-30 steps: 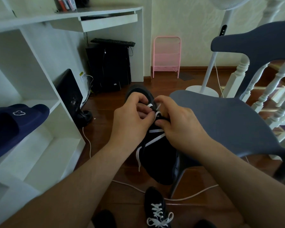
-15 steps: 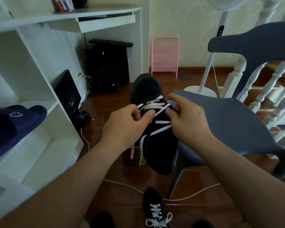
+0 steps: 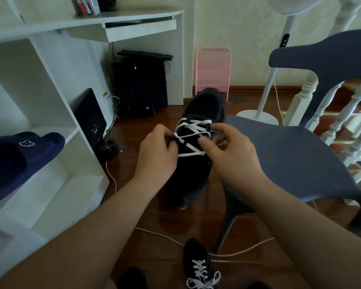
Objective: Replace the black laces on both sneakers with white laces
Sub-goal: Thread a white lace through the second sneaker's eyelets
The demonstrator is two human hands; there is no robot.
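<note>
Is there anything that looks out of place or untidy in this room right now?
A white cable trails loose across the wooden floor, under the chair and beside the laced sneaker; it looks like a possible trip hazard. Nothing appears spilled or broken.

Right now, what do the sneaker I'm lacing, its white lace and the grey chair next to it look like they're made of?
The sneaker looks like matte black fabric or suede, with no shine; which one is unclear. The white lace looks like flat woven textile: it lies in thin bands and bends softly. The chair looks like moulded plastic, blue-grey with a smooth, dull sheen and seamless curves.
</note>
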